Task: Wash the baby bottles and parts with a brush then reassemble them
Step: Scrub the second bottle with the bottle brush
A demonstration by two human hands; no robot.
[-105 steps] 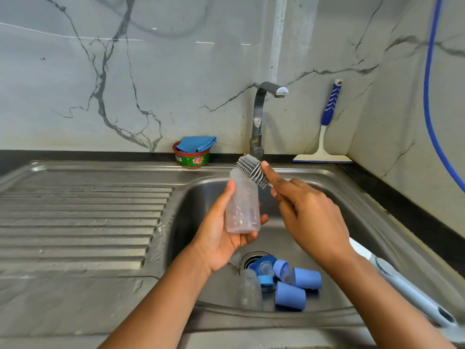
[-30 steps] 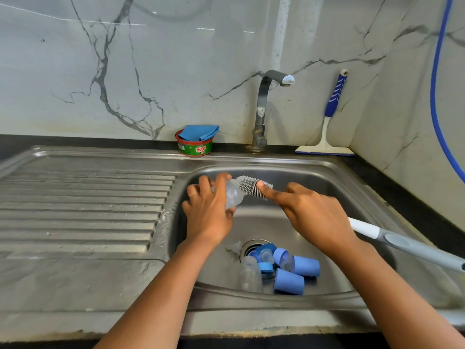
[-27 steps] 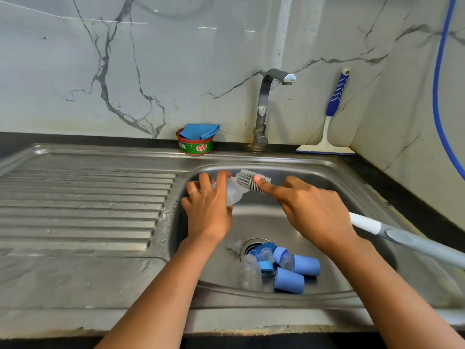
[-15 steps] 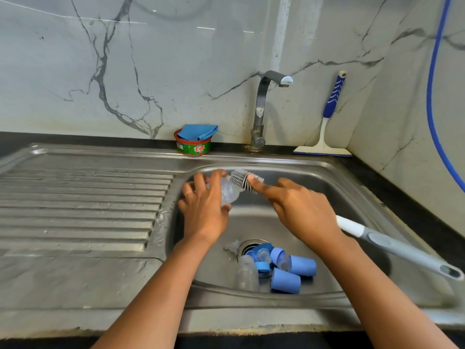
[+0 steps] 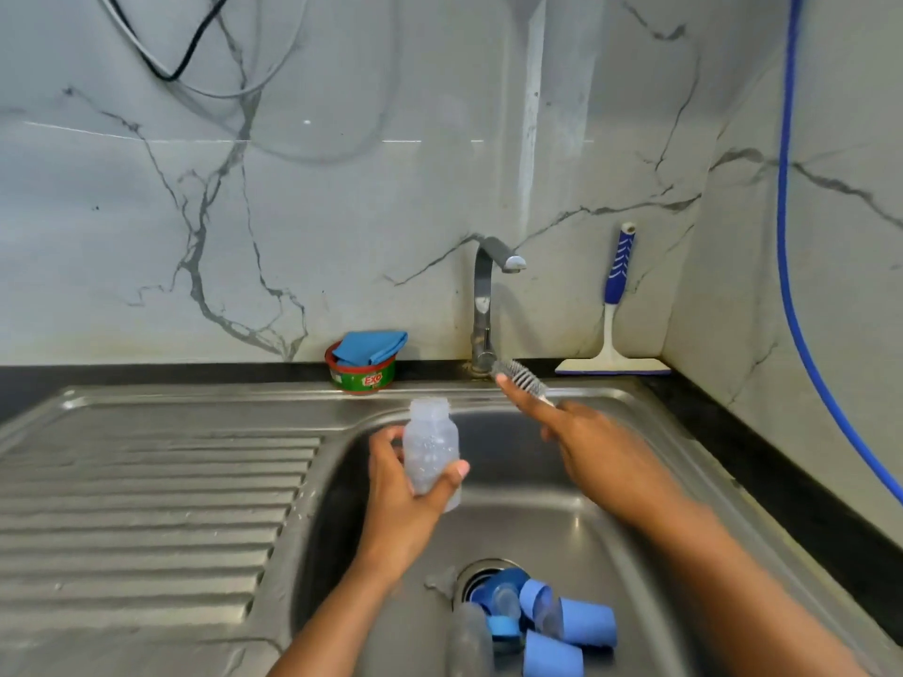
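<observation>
Bottle (image 5: 431, 452) upright over the sink (image 5: 527, 535), mouth open at the top, and the left hand (image 5: 405, 505) has it: fingers curled round the far side, thumb across the lower front. Right hand (image 5: 601, 456), a little blurred, grips the brush (image 5: 520, 376), fingers closed on the handle and forefinger stretched along the shaft toward the bristles. Brush head is up by the foot of the tap (image 5: 483, 305), apart from the bottle. Down by the drain, blue caps (image 5: 589, 623) lie in a heap, a second clear bottle (image 5: 469, 644) beside them. At the back edge, a soap tub (image 5: 364, 378) with a blue cloth (image 5: 371, 346) on top. A squeegee (image 5: 613, 329) leans on the wall to the right.
</observation>
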